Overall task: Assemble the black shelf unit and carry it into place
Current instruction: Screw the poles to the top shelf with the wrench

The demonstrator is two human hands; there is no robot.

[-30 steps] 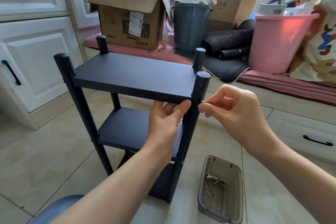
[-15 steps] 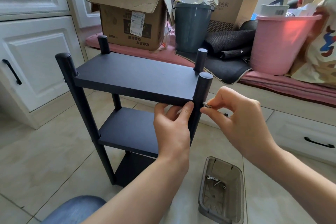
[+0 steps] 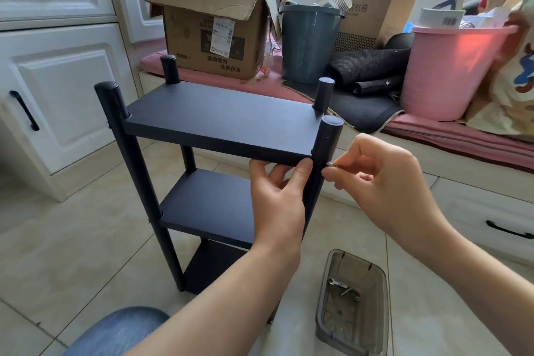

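At nine o'clock stands a white panelled cabinet (image 3: 57, 101) with black bar handles. Just right of it, filling the centre, the black three-tier shelf unit with round posts (image 3: 222, 121) stands upright on the beige tiled floor (image 3: 72, 240), its top board level and two lower boards beneath. A small silver fastener shows on the near-left post (image 3: 115, 113) at the top board's corner.

At six o'clock the left hand (image 3: 278, 199) reaches up to the near-right post (image 3: 328, 141); its fingers lie under the front edge of the top board and the thumb presses against the post, so it grips that corner. Immediately right, at about four o'clock from the post's top, the right hand (image 3: 384, 179) pinches a small silver metal piece (image 3: 331, 165) between thumb and forefinger, its tip touching the post's side just below the top board. Whether it is a screw or a key cannot be told.

At five o'clock a clear grey plastic tray (image 3: 323, 318) lies on the floor, holding a small flat spanner (image 3: 335, 283) and a few loose metal bits.

At twelve o'clock, on a pink cushioned ledge (image 3: 433, 136), sit a torn brown cardboard box (image 3: 213, 29), then a dark grey plastic bucket (image 3: 309, 43), rolled dark mats (image 3: 372, 66), and at two o'clock a pink plastic bucket (image 3: 445, 72).
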